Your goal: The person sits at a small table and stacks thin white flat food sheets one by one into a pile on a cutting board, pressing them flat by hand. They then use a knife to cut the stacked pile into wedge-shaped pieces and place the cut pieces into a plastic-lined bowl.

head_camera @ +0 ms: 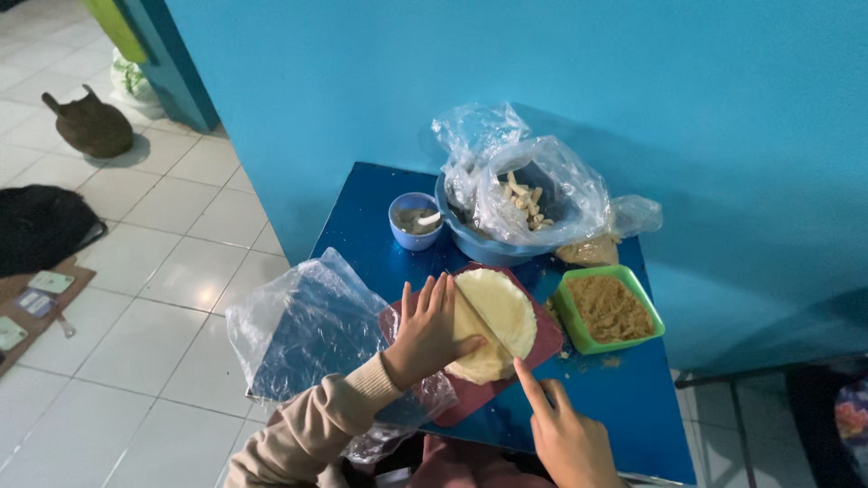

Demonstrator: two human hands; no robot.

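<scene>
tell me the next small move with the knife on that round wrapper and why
Probably draw the knife on toward the body to finish the cut. Its blade lies across the round pale wrapper on the red board, the left hand presses the wrapper flat beside it, and the right hand steers from the near end. The wrapper looks not yet parted.

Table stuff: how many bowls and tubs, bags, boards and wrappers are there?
Bowls and tubs: 3: small blue cup, big blue bowl, green tub
Plastic bags: 2: clear bag at the table's left edge, bag of pale pieces
Boards: 1: red board
Round wrappers: 1: pale wrapper, under the left hand
Total: 7
</scene>
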